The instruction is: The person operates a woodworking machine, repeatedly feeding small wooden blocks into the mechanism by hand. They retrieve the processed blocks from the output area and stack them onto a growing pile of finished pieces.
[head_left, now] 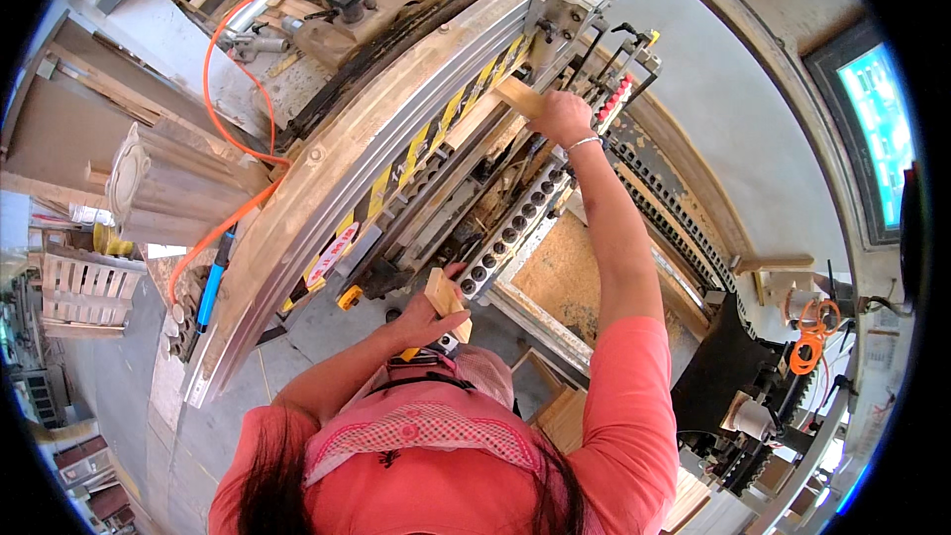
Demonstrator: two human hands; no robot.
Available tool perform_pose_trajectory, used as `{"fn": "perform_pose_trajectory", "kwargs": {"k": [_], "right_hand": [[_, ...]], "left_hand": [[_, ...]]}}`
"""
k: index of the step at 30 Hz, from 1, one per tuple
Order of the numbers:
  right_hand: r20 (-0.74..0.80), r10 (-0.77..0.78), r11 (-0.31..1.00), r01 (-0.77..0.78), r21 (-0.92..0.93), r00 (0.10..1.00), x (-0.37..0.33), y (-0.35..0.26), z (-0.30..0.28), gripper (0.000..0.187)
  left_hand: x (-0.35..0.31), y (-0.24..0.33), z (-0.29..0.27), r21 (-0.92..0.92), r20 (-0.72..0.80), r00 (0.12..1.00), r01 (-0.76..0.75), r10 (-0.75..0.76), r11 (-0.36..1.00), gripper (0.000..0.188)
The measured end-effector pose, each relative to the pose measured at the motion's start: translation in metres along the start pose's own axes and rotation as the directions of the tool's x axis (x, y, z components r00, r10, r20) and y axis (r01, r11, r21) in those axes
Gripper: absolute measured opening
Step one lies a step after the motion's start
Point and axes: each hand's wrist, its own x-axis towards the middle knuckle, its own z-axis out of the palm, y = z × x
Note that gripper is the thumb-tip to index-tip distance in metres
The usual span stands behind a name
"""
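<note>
My left hand (433,315), low and close to my body, is closed round a short pale wooden block (443,292). That block is beside the near end of a rail with a row of round black caps (507,235). Stretched out farther, my right hand (563,120) grips one end of a flat wooden piece (519,96). The piece lies over the machine bed near a yellow-and-black striped strip (436,136). My fingers partly hide both pieces of wood.
A long curved-looking metal beam (327,154) runs along the machine's left side. An orange hose (211,69) loops over it, near a blue air gun (212,282). Chain tracks (674,223) and a lit screen (877,139) are on the right. Wooden pieces (562,423) stand beside me.
</note>
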Motion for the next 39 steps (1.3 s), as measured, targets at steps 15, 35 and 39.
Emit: {"fn": "perform_pose_trajectory", "kwargs": {"k": [15,35,39], "right_hand": [[-0.046,-0.029,1.000,0.030,0.009,0.998,0.008,0.006,0.008,0.049],[-0.104,0.008,0.998,-0.001,0.059,0.995,0.010,0.003,0.015,0.043],[-0.111,-0.008,0.999,0.013,0.052,0.994,0.009,0.004,0.016,0.045]], "left_hand": [[0.004,-0.018,-0.005,0.093,0.065,0.981,-0.190,0.184,0.977,0.030],[0.011,-0.038,-0.006,0.252,0.099,0.946,-0.324,0.309,0.912,0.032],[0.011,-0.037,-0.006,0.245,0.102,0.951,-0.309,0.292,0.919,0.029]]}}
